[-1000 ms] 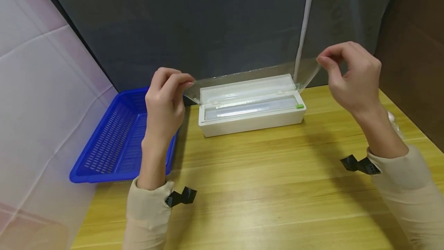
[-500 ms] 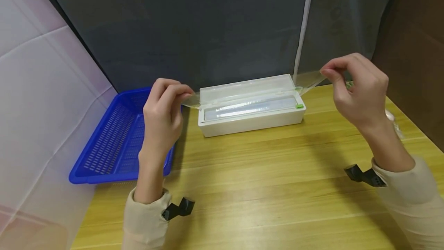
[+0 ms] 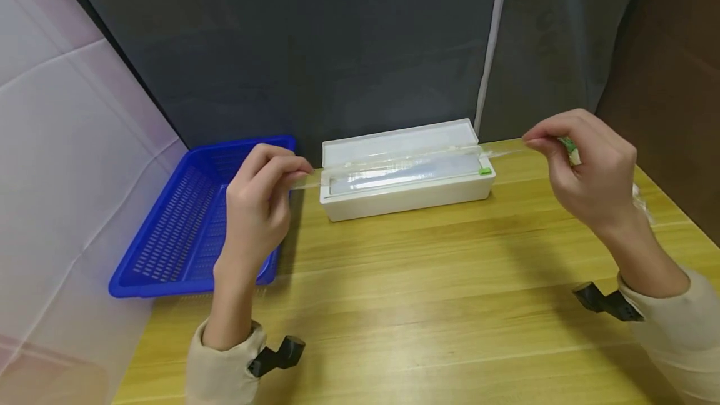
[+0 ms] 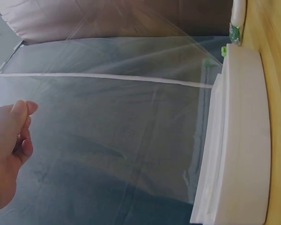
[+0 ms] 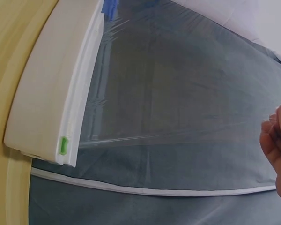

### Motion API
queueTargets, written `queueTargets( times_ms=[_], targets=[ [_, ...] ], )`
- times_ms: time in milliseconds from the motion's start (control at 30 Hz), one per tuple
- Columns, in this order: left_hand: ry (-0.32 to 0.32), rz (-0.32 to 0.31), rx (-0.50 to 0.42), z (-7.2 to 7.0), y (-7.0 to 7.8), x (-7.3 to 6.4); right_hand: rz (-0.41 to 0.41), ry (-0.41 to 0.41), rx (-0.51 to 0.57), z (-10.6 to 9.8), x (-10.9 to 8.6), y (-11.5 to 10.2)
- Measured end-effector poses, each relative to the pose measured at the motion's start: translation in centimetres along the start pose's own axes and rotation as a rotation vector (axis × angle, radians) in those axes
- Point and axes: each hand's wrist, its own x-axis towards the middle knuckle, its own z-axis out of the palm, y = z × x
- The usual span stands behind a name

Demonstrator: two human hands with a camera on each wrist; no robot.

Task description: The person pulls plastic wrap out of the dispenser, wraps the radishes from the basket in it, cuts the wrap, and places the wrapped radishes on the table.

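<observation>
A white cling film dispenser box (image 3: 410, 200) stands on the table with its lid (image 3: 394, 144) raised. On its right front edge sits a small green slider (image 3: 485, 171). Clear cling film (image 4: 131, 126) stretches from the box up to both hands. My left hand (image 3: 259, 199) pinches the film's left corner between thumb and fingers, just left of the box. To the right of the box, my right hand (image 3: 590, 174) pinches the other corner. The right wrist view also shows the film (image 5: 164, 93) drawn taut, with faint creases.
A blue perforated basket (image 3: 185, 217) stands at the left, partly behind my left hand. Something green and white (image 3: 570, 149) is mostly hidden behind my right hand. A dark grey curtain (image 3: 315, 49) hangs behind the box, above the wooden table (image 3: 405, 305).
Both hands have come down and slightly nearer, spreading a little apart. The film has dropped from above the lid to low over the box. The box stays in place.
</observation>
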Motion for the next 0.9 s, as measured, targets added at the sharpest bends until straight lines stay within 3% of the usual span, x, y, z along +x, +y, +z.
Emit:
queueTargets(
  times_ms=[233, 600, 767, 900],
  targets=[
    [-0.046, 0.016, -0.032, -0.8, 0.3, -0.4, -0.057, 0.023, 0.073, 0.0, -0.6, -0.7],
    [-0.197, 0.02, -0.069, -2.2, 0.5, -1.6, -0.117, -0.017, 0.117, -0.6, -2.3, -1.5],
    [-0.285, 0.007, -0.126, -2.8, 0.4, -2.2, -0.124, -0.085, 0.177, -0.9, -3.1, -1.8],
    [-0.4, 0.018, -0.182, -3.3, 0.1, -2.7, -0.16, -0.113, 0.24, -1.0, -3.8, -2.0]
  ],
)
